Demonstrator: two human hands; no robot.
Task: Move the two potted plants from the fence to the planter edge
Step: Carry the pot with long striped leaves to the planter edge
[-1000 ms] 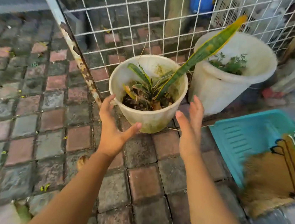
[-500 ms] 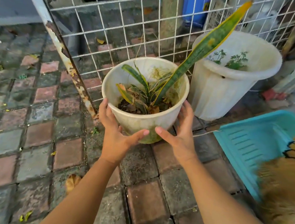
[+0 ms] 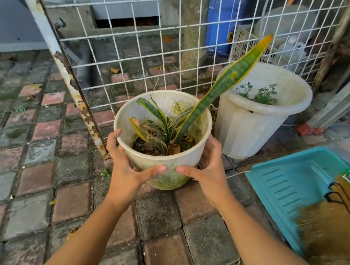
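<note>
A small cream pot point(image 3: 167, 161) with a snake plant point(image 3: 217, 89), one long yellow-edged leaf leaning right, sits in front of the wire fence point(image 3: 150, 41). My left hand point(image 3: 126, 168) grips its left side, thumb across the front. My right hand point(image 3: 207, 169) grips its right side, thumb across the front. Both thumbs nearly meet on the green-stained lower wall. A larger white ribbed pot point(image 3: 247, 128) with small feathery green sprouts stands behind and to the right, against the fence. No planter edge is in view.
Mossy red and grey paving bricks point(image 3: 38, 177) cover the ground. A rusty white fence post point(image 3: 67, 70) slants down to the left of the pot. A turquoise plastic tray point(image 3: 284, 189) and a straw broom point(image 3: 337, 236) lie at the right. A tree trunk and blue barrel stand behind the fence.
My open hands closed in from both sides and now clasp the small pot. The view has moved closer and the pot sits slightly higher off the bricks.
</note>
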